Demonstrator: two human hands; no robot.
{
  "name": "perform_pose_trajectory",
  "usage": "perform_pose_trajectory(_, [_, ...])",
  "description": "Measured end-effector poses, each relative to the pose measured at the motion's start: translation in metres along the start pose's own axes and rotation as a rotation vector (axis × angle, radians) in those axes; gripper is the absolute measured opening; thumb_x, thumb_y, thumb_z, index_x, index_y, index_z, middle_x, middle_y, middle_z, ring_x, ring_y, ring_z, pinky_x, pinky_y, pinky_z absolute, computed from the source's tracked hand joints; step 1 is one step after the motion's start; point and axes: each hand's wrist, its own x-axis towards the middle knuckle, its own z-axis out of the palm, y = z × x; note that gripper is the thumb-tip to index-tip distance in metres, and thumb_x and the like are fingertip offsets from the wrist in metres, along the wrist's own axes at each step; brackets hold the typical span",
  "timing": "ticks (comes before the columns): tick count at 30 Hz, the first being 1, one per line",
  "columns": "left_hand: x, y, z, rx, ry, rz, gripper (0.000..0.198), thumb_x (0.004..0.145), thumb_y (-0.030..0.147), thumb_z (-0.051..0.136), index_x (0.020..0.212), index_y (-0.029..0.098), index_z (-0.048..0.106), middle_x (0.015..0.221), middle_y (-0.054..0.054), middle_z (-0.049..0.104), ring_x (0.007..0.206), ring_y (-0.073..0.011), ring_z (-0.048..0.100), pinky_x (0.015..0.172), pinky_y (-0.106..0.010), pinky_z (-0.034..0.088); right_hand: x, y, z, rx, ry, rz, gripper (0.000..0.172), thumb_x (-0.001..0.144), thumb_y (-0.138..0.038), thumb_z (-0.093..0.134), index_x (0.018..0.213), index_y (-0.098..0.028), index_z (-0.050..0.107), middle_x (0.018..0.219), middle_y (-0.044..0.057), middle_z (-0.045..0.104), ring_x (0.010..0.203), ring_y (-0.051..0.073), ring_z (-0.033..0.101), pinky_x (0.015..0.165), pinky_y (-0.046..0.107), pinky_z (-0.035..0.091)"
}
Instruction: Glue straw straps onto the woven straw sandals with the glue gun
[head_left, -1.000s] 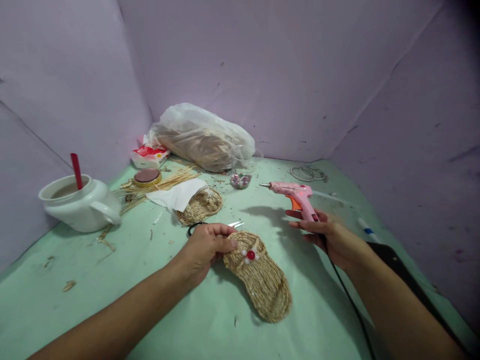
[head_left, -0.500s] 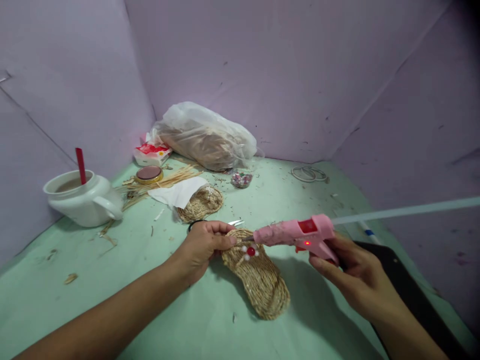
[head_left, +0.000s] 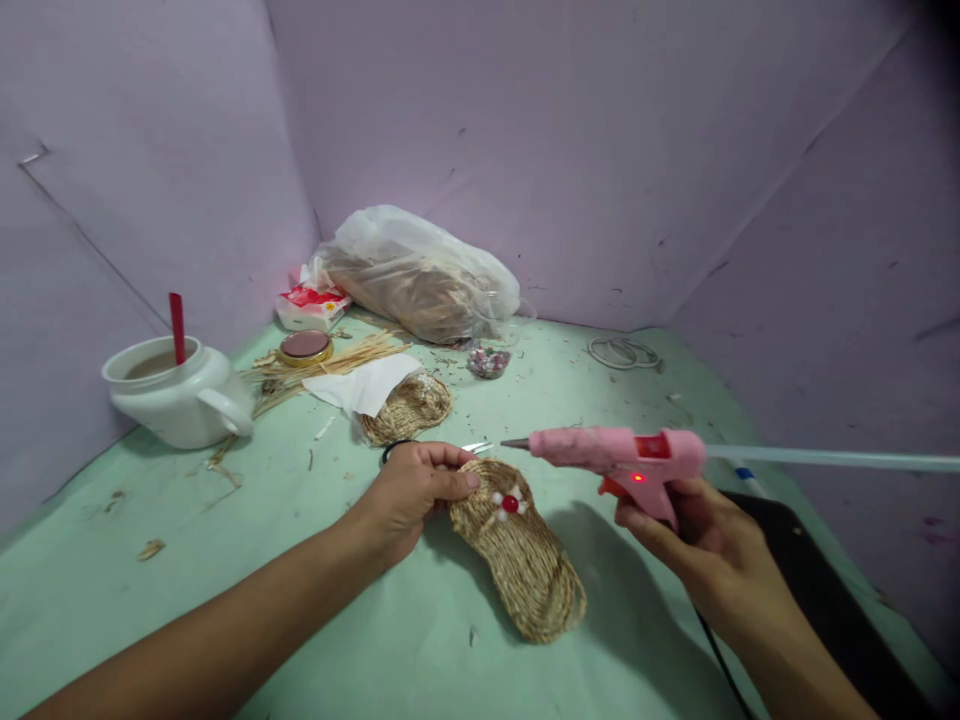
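Left hand (head_left: 411,493) on woven sandal (head_left: 521,550), right hand (head_left: 694,545) around glue gun (head_left: 619,458)

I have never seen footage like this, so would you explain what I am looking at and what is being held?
There is no machine: one camera worn on a person's head looks down at their own bare hands. The left hand pinches the toe end of a woven sandal lying on the green surface. The right hand holds a pink glue gun, its nozzle pointing toward the left hand. Farther back sit a white pot, a second sandal and a plastic bag.
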Motion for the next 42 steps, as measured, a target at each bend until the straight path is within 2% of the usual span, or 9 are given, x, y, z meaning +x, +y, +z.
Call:
perform_pose_trajectory(3, [0.000, 0.000, 0.001, 0.010, 0.012, 0.001, 0.026, 0.048, 0.019, 0.075, 0.070, 0.010, 0.065, 0.066, -0.006, 0.068, 0.060, -0.0137, 0.060, 0.062, -0.027, 0.045, -0.001, 0.002, -0.003, 0.110, -0.064, 0.058, 0.016, 0.071, -0.039, 0.066, 0.074, -0.024, 0.062, 0.070, 0.004, 0.063, 0.064, 0.020, 0.055, 0.057, 0.033, 0.042])
perform_pose_trajectory(6, [0.000, 0.000, 0.001, 0.001, 0.011, -0.005, 0.027, 0.047, 0.019, 0.075, 0.071, 0.010, 0.065, 0.066, -0.005, 0.068, 0.059, -0.0135, 0.059, 0.062, -0.027, 0.045, -0.002, 0.003, -0.006, 0.178, -0.079, 0.012, 0.014, 0.073, -0.039, 0.063, 0.073, -0.025, 0.061, 0.060, 0.002, 0.057, 0.054, 0.017, 0.047, 0.049, 0.030, 0.036])
perform_pose_trajectory(12, [0.000, 0.001, 0.001, 0.006, 0.006, -0.009, 0.027, 0.047, 0.020, 0.076, 0.069, 0.010, 0.064, 0.064, -0.005, 0.067, 0.058, -0.0133, 0.059, 0.062, -0.027, 0.045, -0.005, 0.001, -0.009, 0.149, -0.148, -0.129, 0.031, 0.080, -0.047, 0.052, 0.094, -0.022, 0.065, 0.053, -0.002, 0.045, 0.050, 0.014, 0.041, 0.047, 0.027, 0.033])
perform_pose_trajectory(18, [0.000, 0.002, 0.001, 0.003, -0.010, -0.007, 0.027, 0.047, 0.020, 0.076, 0.069, 0.010, 0.064, 0.062, -0.004, 0.067, 0.057, -0.0130, 0.059, 0.062, -0.027, 0.044, -0.005, 0.000, -0.010, -0.118, -0.214, -0.126, 0.023, 0.079, -0.038, 0.057, 0.096, -0.026, 0.066, 0.068, 0.002, 0.061, 0.060, 0.017, 0.055, 0.050, 0.026, 0.043])
perform_pose_trajectory(21, [-0.001, 0.003, 0.001, 0.019, 0.001, 0.001, 0.028, 0.047, 0.020, 0.076, 0.070, 0.010, 0.064, 0.062, -0.003, 0.067, 0.057, -0.0122, 0.058, 0.060, -0.025, 0.043, -0.005, -0.003, -0.008, -0.168, -0.294, -0.159, 0.024, 0.081, -0.038, 0.054, 0.096, -0.026, 0.067, 0.078, 0.004, 0.066, 0.068, 0.019, 0.060, 0.060, 0.030, 0.049])
perform_pose_trajectory(25, [-0.002, 0.003, 0.001, 0.025, 0.000, 0.008, 0.029, 0.047, 0.020, 0.076, 0.071, 0.010, 0.064, 0.063, -0.003, 0.067, 0.058, -0.0118, 0.058, 0.061, -0.025, 0.042, -0.005, -0.001, -0.011, -0.225, -0.335, -0.237, 0.027, 0.084, -0.039, 0.048, 0.099, -0.025, 0.066, 0.082, 0.005, 0.065, 0.071, 0.020, 0.060, 0.066, 0.034, 0.051])
perform_pose_trajectory(28, [-0.002, 0.003, 0.001, 0.034, -0.010, 0.012, 0.030, 0.047, 0.021, 0.076, 0.071, 0.010, 0.062, 0.062, -0.003, 0.066, 0.058, -0.0119, 0.058, 0.061, -0.025, 0.042, -0.008, 0.006, -0.012, -0.277, -0.290, -0.230, 0.026, 0.083, -0.039, 0.049, 0.098, -0.025, 0.066, 0.081, 0.005, 0.064, 0.070, 0.020, 0.060, 0.061, 0.032, 0.051])
perform_pose_trajectory(32, [-0.002, 0.002, 0.001, 0.046, -0.015, 0.038, 0.030, 0.049, 0.023, 0.076, 0.072, 0.011, 0.059, 0.062, -0.003, 0.066, 0.057, -0.0115, 0.057, 0.060, -0.025, 0.041, -0.011, 0.009, -0.009, -0.277, -0.246, -0.235, 0.024, 0.083, -0.037, 0.051, 0.098, -0.026, 0.065, 0.093, 0.006, 0.065, 0.082, 0.022, 0.061, 0.067, 0.032, 0.051])
perform_pose_trajectory(42, [-0.002, 0.002, 0.000, 0.041, -0.013, 0.054, 0.029, 0.049, 0.022, 0.076, 0.069, 0.012, 0.058, 0.059, -0.001, 0.063, 0.056, -0.0093, 0.055, 0.059, -0.023, 0.040, -0.007, -0.001, -0.006, -0.261, -0.333, -0.345, 0.026, 0.085, -0.028, 0.049, 0.108, -0.029, 0.062, 0.102, 0.004, 0.065, 0.081, 0.019, 0.062, 0.068, 0.027, 0.051])
